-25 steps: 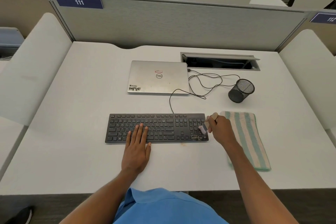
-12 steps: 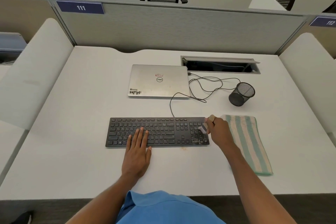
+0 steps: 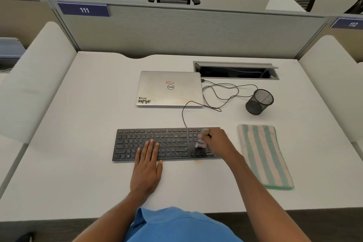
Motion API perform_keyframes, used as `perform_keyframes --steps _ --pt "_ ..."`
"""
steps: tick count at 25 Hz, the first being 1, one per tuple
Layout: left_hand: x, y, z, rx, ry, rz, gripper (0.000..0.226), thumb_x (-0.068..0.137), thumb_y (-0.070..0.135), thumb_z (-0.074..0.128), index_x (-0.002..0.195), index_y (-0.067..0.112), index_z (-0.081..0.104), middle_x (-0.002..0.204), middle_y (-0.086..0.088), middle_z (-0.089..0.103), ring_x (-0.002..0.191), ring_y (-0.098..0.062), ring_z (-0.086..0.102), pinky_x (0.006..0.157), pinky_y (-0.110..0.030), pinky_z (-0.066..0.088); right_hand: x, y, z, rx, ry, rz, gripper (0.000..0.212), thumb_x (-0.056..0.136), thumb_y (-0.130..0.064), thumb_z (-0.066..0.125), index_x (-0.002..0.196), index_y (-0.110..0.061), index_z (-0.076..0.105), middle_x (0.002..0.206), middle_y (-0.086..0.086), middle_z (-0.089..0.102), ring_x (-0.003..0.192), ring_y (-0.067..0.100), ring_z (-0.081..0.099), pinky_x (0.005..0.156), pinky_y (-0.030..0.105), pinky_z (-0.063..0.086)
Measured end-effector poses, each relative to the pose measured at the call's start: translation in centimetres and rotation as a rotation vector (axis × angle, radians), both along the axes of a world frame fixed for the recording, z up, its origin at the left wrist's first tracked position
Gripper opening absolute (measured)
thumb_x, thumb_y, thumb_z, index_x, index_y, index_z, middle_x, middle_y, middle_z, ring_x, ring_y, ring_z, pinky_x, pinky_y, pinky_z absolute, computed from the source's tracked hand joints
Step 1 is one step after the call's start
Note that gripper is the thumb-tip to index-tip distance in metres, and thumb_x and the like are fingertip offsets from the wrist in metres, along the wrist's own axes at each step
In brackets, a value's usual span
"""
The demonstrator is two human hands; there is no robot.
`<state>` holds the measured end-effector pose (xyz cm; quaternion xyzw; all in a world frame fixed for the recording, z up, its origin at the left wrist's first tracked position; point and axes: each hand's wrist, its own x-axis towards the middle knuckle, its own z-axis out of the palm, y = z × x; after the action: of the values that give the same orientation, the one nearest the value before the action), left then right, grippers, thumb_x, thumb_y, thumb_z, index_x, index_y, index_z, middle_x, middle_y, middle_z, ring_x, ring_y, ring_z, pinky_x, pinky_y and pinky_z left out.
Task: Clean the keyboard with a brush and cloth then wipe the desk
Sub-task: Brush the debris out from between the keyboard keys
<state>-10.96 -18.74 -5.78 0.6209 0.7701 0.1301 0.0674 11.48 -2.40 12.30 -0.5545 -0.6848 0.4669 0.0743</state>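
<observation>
Left hand [image 3: 147,169] flat, fingers [image 3: 151,147] straight (thumb splayed); right hand [image 3: 218,143] in a curled grip.

Blue collared shirt [image 3: 176,226]; bare forearms, no sleeves visible.

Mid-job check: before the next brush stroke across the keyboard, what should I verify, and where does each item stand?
1. Grip: right hand holds the brush: ok.
2. Position: brush head over the right-hand keys of the keyboard: ok; bristle contact blurred, cannot tell.
3. Steadying: left hand flat on the keys: ok.
4. Next tool: cloth lies on the desk right of the keyboard, within reach: ok.
5. Path: cable clear of the brush: ok.
6. Clean desk: not ok, small brownish mark at the keyboard's front edge.
</observation>
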Motion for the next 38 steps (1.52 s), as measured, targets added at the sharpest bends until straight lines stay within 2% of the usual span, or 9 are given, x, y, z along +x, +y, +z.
perform_keyframes --steps 6,10,14,16,18,21,30,35,38 --pt "0.0 0.0 -0.1 -0.008 0.001 -0.001 0.067 0.109 0.038 0.035 0.169 0.016 0.016 0.178 -0.003 0.008 0.164 -0.020 0.002 0.132 -0.049 0.007 3.4 1.1 -0.4 0.048 -0.115 -0.038 0.030 0.101 -0.008 0.053 0.075 0.005 0.062 0.062 -0.001 0.055 0.047 -0.001 0.053 0.058 0.017 0.046" --pt "0.1 0.0 0.0 0.000 -0.007 -0.002 0.067 0.109 0.038 0.034 0.169 0.016 0.015 0.178 -0.003 0.008 0.164 -0.020 0.002 0.131 -0.050 0.008 4.0 1.9 0.0 0.067 -0.130 -0.070 0.034 0.101 -0.012 0.055 0.067 -0.015 0.058 0.074 -0.002 0.066 0.061 -0.002 0.060 0.050 0.004 0.041" --pt "-0.1 0.0 0.0 0.005 -0.017 -0.001 0.066 0.108 0.038 0.032 0.169 0.016 0.017 0.177 -0.003 0.011 0.164 -0.020 0.004 0.131 -0.049 0.008 1.2 1.0 0.1 0.063 -0.105 0.051 0.025 0.099 -0.017 0.060 0.076 -0.010 0.065 0.068 0.008 0.063 0.053 0.012 0.060 0.059 0.017 0.049" --pt "-0.1 0.1 -0.1 0.009 -0.016 -0.006 0.066 0.108 0.038 0.032 0.169 0.016 0.017 0.177 -0.003 0.011 0.164 -0.020 0.004 0.132 -0.049 0.007 1.3 0.9 -0.4 0.027 -0.085 0.061 0.028 0.100 -0.011 0.057 0.072 -0.011 0.062 0.071 0.005 0.063 0.051 0.001 0.058 0.062 0.022 0.056" --pt "-0.1 0.0 -0.1 0.010 -0.015 -0.004 0.066 0.109 0.038 0.031 0.169 0.016 0.016 0.178 -0.003 0.010 0.164 -0.020 0.003 0.132 -0.049 0.007 2.6 1.3 -0.4 0.023 -0.136 0.034 0.033 0.100 -0.007 0.057 0.068 -0.012 0.058 0.058 -0.011 0.060 0.045 -0.008 0.055 0.053 0.015 0.047" --pt "0.0 0.0 -0.1 0.006 -0.009 0.001 0.066 0.109 0.038 0.032 0.169 0.016 0.015 0.178 -0.003 0.009 0.164 -0.019 0.003 0.132 -0.049 0.007 4.7 2.2 0.5 0.019 -0.138 -0.053 0.036 0.100 0.001 0.052 0.066 -0.008 0.050 0.059 -0.004 0.053 0.043 -0.014 0.052 0.045 0.005 0.039" --pt "0.0 -0.1 0.0 0.016 -0.003 -0.009 0.067 0.108 0.038 0.032 0.169 0.015 0.016 0.177 -0.004 0.011 0.164 -0.021 0.004 0.132 -0.048 0.006 4.1 2.5 -1.8 0.111 -0.128 0.044 0.029 0.100 -0.019 0.060 0.071 -0.018 0.064 0.061 0.002 0.065 0.042 -0.002 0.050 0.047 0.013 0.041" --pt "0.1 0.0 -0.1 0.006 -0.002 -0.004 0.067 0.108 0.037 0.033 0.169 0.015 0.016 0.178 -0.004 0.010 0.164 -0.020 0.003 0.132 -0.049 0.007 7.0 3.2 -1.4 0.100 -0.137 -0.064 0.027 0.102 -0.009 0.051 0.084 0.001 0.067 0.050 -0.013 0.063 0.043 -0.007 0.056 0.046 0.007 0.036" --pt "0.0 -0.1 -0.1 0.007 -0.003 -0.003 0.067 0.108 0.038 0.033 0.169 0.016 0.015 0.178 -0.004 0.009 0.164 -0.020 0.003 0.131 -0.049 0.007 6.6 3.7 -1.4 0.138 -0.069 -0.063 0.028 0.102 -0.013 0.054 0.081 0.003 0.066 0.058 -0.001 0.065 0.043 -0.005 0.054 0.051 0.010 0.041"
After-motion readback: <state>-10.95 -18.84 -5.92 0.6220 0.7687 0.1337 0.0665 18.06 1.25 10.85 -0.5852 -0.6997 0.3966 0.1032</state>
